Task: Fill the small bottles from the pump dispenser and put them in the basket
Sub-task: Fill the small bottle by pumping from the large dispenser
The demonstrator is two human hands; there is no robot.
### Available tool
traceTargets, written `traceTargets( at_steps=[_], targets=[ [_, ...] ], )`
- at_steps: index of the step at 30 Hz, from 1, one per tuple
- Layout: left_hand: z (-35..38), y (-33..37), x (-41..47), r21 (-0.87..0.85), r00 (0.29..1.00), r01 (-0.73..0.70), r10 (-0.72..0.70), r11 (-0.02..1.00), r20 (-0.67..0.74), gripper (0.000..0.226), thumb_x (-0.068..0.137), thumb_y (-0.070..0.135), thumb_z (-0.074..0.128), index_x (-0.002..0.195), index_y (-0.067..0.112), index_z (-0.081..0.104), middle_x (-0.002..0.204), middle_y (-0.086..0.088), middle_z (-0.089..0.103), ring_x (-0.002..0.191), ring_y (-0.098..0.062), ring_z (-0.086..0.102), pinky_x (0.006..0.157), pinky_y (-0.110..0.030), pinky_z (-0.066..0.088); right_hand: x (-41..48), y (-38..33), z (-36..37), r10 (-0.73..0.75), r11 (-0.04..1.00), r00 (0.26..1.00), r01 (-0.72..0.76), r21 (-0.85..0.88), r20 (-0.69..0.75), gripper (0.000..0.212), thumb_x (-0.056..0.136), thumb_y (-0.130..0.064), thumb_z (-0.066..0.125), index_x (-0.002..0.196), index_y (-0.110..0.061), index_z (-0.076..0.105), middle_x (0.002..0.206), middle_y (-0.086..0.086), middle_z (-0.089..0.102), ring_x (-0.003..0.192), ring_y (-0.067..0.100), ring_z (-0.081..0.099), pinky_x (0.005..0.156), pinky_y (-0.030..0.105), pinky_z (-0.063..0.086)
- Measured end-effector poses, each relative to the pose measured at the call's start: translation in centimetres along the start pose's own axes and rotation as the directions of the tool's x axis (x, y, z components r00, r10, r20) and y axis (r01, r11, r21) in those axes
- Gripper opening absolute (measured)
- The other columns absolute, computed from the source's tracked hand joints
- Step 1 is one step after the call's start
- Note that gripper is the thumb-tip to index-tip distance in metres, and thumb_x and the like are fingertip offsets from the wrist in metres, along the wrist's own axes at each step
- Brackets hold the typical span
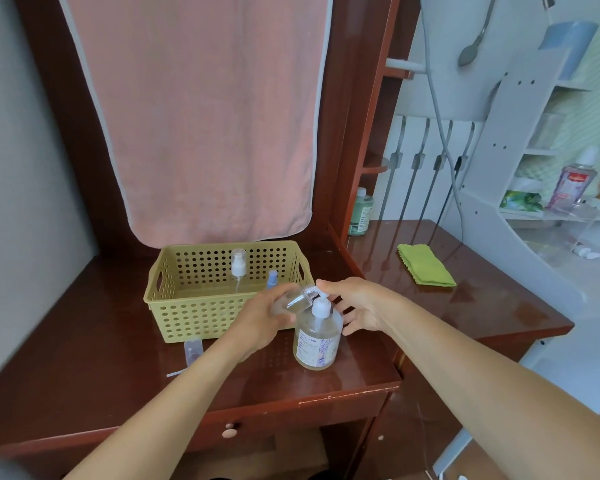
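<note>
My left hand [260, 320] grips a small clear bottle [297, 299], tilted with its open mouth at the nozzle of the pump dispenser [317, 336]. This dispenser is a clear round bottle with a white pump head and a printed label, standing on the wooden table in front of the basket. My right hand [355, 308] rests over the pump head, its forefinger on the top and the other fingers spread. The yellow perforated basket [174, 292] holds a clear bottle with a white spray pump [238, 268] and a small blue-capped bottle [272, 278].
A clear cap or small bottle part [192, 351] lies on the table left of my left arm. A green cloth [425, 265] lies on the right desk. A green bottle [360, 213] stands at the back. A pink towel [201, 116] hangs behind the basket.
</note>
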State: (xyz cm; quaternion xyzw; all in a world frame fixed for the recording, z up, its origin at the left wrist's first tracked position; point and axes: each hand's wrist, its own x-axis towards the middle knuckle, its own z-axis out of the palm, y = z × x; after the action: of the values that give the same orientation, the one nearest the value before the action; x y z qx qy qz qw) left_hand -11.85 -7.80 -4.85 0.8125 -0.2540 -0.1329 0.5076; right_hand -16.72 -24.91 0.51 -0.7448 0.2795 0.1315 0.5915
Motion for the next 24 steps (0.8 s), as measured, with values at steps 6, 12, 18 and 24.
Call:
traceTargets(
  at_steps=[6, 12, 18, 24],
  targets=[
    [-0.07, -0.14, 0.53, 0.025, 1.000, -0.002, 0.002, 1.000, -0.014, 0.054, 0.088, 0.009, 0.065, 0.133, 0.035, 0.049, 0.135, 0.009, 0.052, 0.126, -0.008, 0.042, 0.097, -0.023, 0.030, -0.05, -0.42, -0.01, 0.010, 1.000, 1.000, -0.010, -0.001, -0.001, 0.064, 0.091, -0.045, 0.057, 0.133, 0.001, 0.046, 0.136, 0.027, 0.046, 0.123, 0.044, 0.046, 0.106, 0.057, 0.035],
    [0.02, -0.42, 0.14, 0.025, 1.000, -0.020, 0.020, 0.999, 0.004, 0.051, 0.088, 0.005, 0.062, 0.129, 0.034, 0.053, 0.129, 0.013, 0.051, 0.118, -0.003, 0.041, 0.095, -0.021, 0.030, 0.43, 0.24, 0.14, -0.020, 0.999, 0.999, 0.019, -0.042, -0.029, 0.061, 0.090, -0.045, 0.058, 0.133, -0.002, 0.046, 0.135, 0.020, 0.050, 0.124, 0.041, 0.047, 0.106, 0.055, 0.036],
    [-0.18, -0.20, 0.40, -0.002, 1.000, -0.018, 0.018, 1.000, -0.004, 0.052, 0.088, 0.009, 0.064, 0.130, 0.036, 0.051, 0.128, 0.013, 0.052, 0.124, -0.006, 0.041, 0.096, -0.023, 0.030, 0.05, -0.48, -0.69, 0.021, 0.999, 0.999, -0.020, -0.046, 0.024, 0.067, 0.085, -0.051, 0.063, 0.128, 0.000, 0.051, 0.131, 0.028, 0.049, 0.118, 0.044, 0.050, 0.104, 0.055, 0.038],
    [0.12, -0.42, 0.22, 0.034, 0.999, -0.036, 0.036, 0.999, -0.012, 0.048, 0.087, 0.005, 0.063, 0.125, 0.034, 0.055, 0.120, 0.013, 0.054, 0.114, -0.006, 0.044, 0.094, -0.023, 0.031, 0.48, 0.08, 0.02, -0.030, 0.999, 0.999, 0.030, -0.012, -0.031, 0.066, 0.090, -0.039, 0.062, 0.139, -0.002, 0.038, 0.137, 0.026, 0.046, 0.119, 0.043, 0.051, 0.103, 0.053, 0.041]
  ],
)
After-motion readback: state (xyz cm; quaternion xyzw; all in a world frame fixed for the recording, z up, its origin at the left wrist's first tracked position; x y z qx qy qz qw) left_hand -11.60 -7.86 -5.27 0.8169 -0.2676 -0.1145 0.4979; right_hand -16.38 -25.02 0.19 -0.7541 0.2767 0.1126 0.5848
